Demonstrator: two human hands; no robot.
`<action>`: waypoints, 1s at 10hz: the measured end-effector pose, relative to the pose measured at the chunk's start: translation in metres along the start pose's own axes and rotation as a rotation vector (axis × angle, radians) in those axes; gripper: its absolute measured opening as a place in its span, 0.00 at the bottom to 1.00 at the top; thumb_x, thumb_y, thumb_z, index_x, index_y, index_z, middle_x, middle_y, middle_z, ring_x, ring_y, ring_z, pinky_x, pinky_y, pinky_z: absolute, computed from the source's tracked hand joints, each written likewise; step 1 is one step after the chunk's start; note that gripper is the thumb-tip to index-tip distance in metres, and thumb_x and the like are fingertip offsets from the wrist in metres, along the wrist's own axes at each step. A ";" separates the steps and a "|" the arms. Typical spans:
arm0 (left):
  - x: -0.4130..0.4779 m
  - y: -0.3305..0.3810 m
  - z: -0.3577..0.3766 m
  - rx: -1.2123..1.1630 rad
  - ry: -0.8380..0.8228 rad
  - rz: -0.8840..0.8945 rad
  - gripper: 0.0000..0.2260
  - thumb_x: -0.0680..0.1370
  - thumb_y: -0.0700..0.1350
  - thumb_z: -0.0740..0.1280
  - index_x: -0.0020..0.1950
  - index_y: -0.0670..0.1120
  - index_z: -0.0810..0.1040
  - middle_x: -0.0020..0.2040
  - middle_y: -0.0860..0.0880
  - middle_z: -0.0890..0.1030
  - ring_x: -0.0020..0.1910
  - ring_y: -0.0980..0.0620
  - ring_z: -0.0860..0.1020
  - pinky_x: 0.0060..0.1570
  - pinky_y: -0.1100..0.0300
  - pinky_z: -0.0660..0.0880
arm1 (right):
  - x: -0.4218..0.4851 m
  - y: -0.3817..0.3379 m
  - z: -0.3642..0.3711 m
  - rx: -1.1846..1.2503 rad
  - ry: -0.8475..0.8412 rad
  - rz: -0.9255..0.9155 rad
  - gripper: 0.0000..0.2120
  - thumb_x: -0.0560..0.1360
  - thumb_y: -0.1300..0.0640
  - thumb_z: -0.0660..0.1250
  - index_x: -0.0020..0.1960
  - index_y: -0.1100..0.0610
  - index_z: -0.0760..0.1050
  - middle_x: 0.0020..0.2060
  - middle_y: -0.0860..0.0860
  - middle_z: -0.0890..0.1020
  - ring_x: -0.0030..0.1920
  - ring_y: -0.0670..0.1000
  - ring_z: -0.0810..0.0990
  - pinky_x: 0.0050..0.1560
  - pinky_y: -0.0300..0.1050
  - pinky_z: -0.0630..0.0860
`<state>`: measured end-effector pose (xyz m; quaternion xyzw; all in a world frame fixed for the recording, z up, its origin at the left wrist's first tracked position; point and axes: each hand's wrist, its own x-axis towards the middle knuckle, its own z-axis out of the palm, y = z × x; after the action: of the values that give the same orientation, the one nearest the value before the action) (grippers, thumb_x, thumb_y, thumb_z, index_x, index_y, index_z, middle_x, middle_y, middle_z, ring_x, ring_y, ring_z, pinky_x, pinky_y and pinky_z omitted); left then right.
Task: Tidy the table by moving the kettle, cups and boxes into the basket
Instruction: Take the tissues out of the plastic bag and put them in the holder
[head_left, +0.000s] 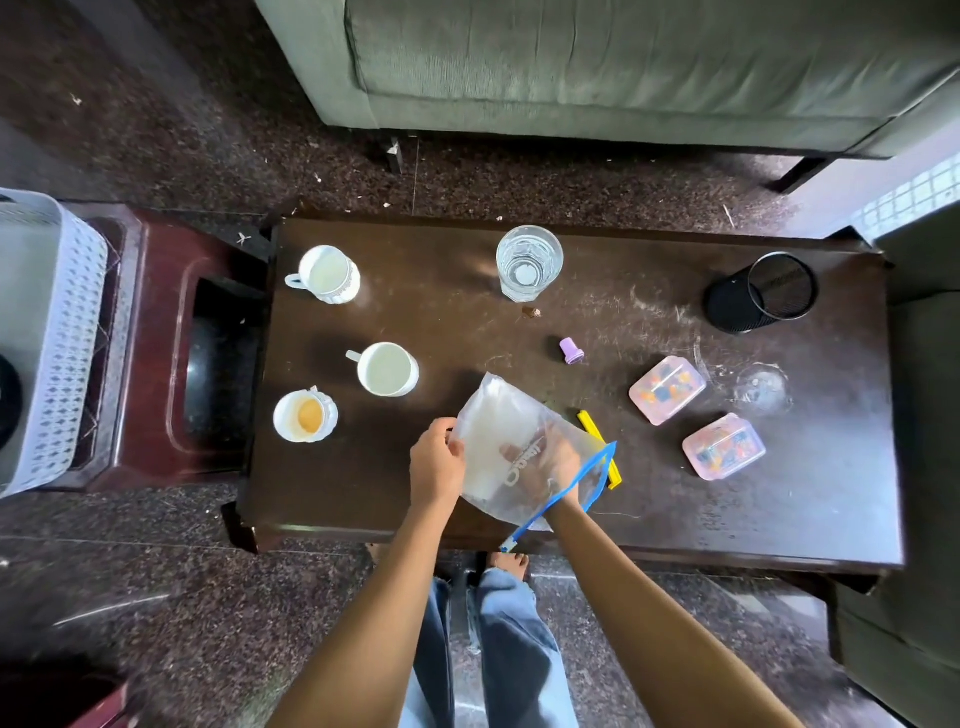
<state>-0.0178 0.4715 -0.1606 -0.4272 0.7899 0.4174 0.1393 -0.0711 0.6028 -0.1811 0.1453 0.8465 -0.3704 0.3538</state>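
Veiling the right hand (543, 462): a cloudy bag (493, 410) (basket (67, 322) cropped).

**Dark table, crowded top**

The dark wooden table (441, 322) carried three cups (327, 274) (388, 370) (305, 415) left of and beyond the left hand (436, 462), which gripped a clear bag (498, 415). A clear glass (529, 262) stood well beyond it. Right of the right hand (545, 467) lay a yellow strip (592, 422), two pink boxes (667, 389) (723, 453) and a tipped black mesh holder (761, 292)
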 end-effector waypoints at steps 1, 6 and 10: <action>0.002 -0.007 0.001 -0.041 0.006 0.010 0.10 0.78 0.40 0.65 0.59 0.44 0.78 0.54 0.47 0.82 0.53 0.49 0.80 0.50 0.59 0.77 | 0.010 -0.003 0.000 0.061 -0.065 0.068 0.23 0.70 0.55 0.75 0.62 0.62 0.74 0.55 0.57 0.81 0.45 0.49 0.76 0.46 0.40 0.73; -0.008 -0.014 -0.006 -0.132 0.082 -0.017 0.06 0.77 0.40 0.66 0.52 0.43 0.81 0.46 0.50 0.82 0.45 0.53 0.78 0.45 0.63 0.73 | 0.005 -0.019 -0.001 -0.107 -0.164 -0.038 0.13 0.77 0.59 0.65 0.60 0.63 0.74 0.45 0.50 0.73 0.47 0.49 0.71 0.52 0.46 0.72; -0.018 -0.029 -0.011 -0.141 0.068 -0.058 0.04 0.76 0.39 0.67 0.48 0.44 0.82 0.43 0.50 0.83 0.44 0.52 0.79 0.44 0.62 0.73 | -0.003 -0.014 -0.043 0.402 -0.245 0.235 0.08 0.74 0.69 0.68 0.47 0.58 0.73 0.40 0.53 0.77 0.36 0.49 0.77 0.34 0.42 0.76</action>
<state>0.0176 0.4642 -0.1592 -0.4725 0.7501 0.4530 0.0941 -0.0969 0.6246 -0.1512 0.2641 0.6841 -0.5022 0.4583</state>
